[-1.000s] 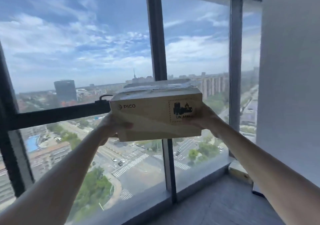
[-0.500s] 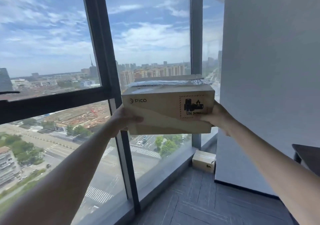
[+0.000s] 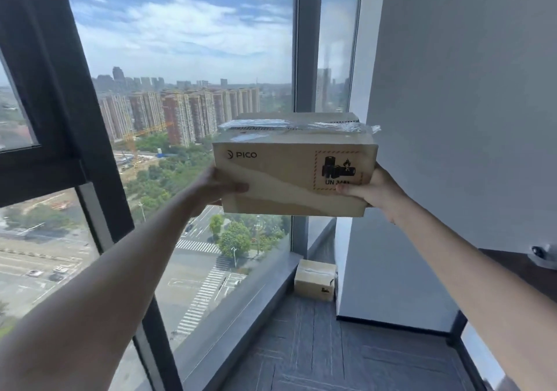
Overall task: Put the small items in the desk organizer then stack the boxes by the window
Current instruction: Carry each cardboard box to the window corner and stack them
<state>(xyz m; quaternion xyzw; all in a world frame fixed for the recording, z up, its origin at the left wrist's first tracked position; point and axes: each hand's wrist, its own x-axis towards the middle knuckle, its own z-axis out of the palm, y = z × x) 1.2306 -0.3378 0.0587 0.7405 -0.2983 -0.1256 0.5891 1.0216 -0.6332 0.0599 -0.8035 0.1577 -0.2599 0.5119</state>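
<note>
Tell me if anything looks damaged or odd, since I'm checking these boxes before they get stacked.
Only the carried box, held between left hand and right hand: its clear top tape is wrinkled, a loose end sticking out at the right. The box on the floor looks intact.

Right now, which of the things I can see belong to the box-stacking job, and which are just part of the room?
Part of the job:
- PICO cardboard box, held between the left hand and right hand
- smaller cardboard box on the floor by the window

Just there:
- dark window frame
- grey wall
- dark floor tiles
</note>
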